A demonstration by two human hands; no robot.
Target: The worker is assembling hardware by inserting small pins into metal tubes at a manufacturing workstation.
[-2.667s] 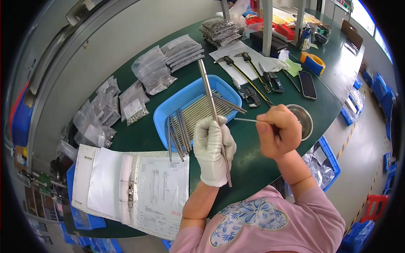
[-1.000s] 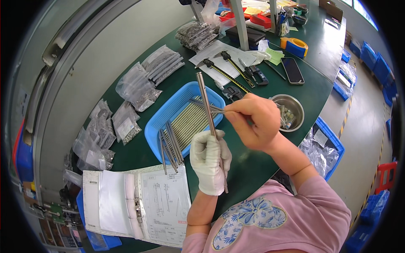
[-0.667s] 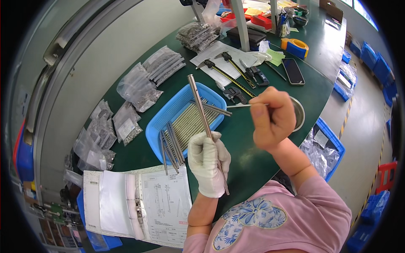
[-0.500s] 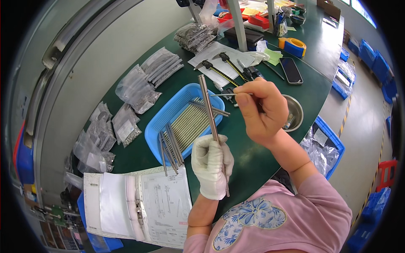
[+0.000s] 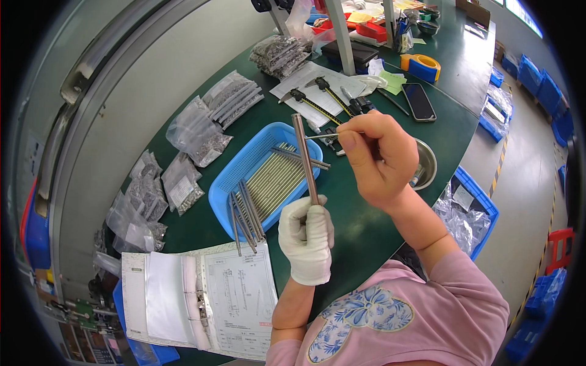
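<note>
My left hand (image 5: 305,241), in a white glove, is closed round the lower part of a slim metal rod (image 5: 306,161), which stands nearly upright and leans a little left at its top. With bare fingers, my right hand (image 5: 381,155) pinches a thin metal pin (image 5: 323,136). The pin lies about level, its far tip at the side of the rod below the top end; whether it sits in a hole there I cannot tell. Behind the rod is a blue plastic basket (image 5: 215,190) with a layer of rods (image 5: 268,183) inside and several grey rods (image 5: 244,210) across its near corner.
An open binder with a drawing (image 5: 241,293) lies at the near left. Bags of small parts (image 5: 183,183) line the left side. Beyond the basket are calipers (image 5: 329,97), a phone (image 5: 419,101) and a tape dispenser (image 5: 421,67). A metal bowl (image 5: 432,165) stands behind my right hand.
The rod has turned slightly and its top has shifted a little right and down. Its lower end no longer shows below my left hand. My right hand still pinches the pin in nearly the same place.
</note>
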